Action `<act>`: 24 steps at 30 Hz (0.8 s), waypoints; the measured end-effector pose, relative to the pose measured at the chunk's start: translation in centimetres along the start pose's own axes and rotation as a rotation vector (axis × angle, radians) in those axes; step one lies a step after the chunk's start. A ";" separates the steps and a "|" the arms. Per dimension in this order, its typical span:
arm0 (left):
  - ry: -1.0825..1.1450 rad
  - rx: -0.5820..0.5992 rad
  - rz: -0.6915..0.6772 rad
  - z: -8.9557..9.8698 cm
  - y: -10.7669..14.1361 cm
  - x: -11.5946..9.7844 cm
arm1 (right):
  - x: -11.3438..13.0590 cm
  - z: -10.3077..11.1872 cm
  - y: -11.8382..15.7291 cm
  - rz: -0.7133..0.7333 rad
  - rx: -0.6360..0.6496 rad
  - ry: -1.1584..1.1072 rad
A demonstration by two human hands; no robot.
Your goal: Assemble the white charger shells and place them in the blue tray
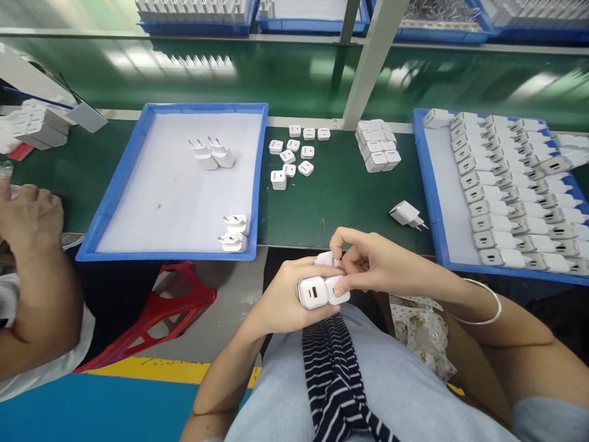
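Just past the bench's front edge, my left hand (pixel 280 301) is wrapped round white plug chargers. One charger (pixel 313 293) shows its face with two port slots, and another white piece sits right beside it. My right hand (pixel 363 261) is closed over that second white piece (pixel 337 288), thumb on its face and fingers curled. A further white part with small print (pixel 326 259) sticks out above the left hand's fingers. How these pieces join is hidden by the fingers. A loose charger (pixel 407 213) lies on the green bench to the right.
Small white covers (pixel 307 152) and a stacked block of them (pixel 378 146) lie on the bench (pixel 322 215). A blue tray (pixel 151 184) at left holds several chargers; a right tray (pixel 430 166) holds rows of them. A co-worker's hand (pixel 32 215) is at far left.
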State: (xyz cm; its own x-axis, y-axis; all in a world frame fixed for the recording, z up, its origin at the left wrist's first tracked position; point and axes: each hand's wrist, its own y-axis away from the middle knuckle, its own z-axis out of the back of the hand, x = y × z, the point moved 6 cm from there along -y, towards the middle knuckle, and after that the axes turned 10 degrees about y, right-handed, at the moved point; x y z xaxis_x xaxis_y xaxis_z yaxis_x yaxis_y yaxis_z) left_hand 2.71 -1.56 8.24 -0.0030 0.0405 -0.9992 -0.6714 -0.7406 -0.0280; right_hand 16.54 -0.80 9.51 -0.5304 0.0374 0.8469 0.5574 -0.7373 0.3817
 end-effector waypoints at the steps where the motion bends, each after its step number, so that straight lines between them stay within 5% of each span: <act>1: 0.010 0.004 0.003 0.1 0.0 0.1 | -0.2 -0.1 0.0 -0.008 -0.012 0.002; 8: 0.049 0.048 0.037 0.7 0.1 0.2 | -1.0 0.8 -1.0 0.147 -0.184 -0.015; 17: 0.103 -0.015 0.051 0.8 0.2 0.2 | 2.3 2.4 -0.3 0.276 -0.316 0.084; 24: 0.142 -0.017 0.014 1.1 -0.2 0.0 | 2.8 -0.7 -0.6 0.260 -0.146 -0.097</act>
State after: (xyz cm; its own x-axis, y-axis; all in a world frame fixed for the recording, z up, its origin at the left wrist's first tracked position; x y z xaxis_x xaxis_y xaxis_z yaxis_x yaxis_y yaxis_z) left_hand 2.06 -0.68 8.32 0.0934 -0.0640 -0.9936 -0.6596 -0.7515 -0.0136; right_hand 14.32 -0.74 11.42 -0.3150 -0.1061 0.9432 0.5649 -0.8195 0.0965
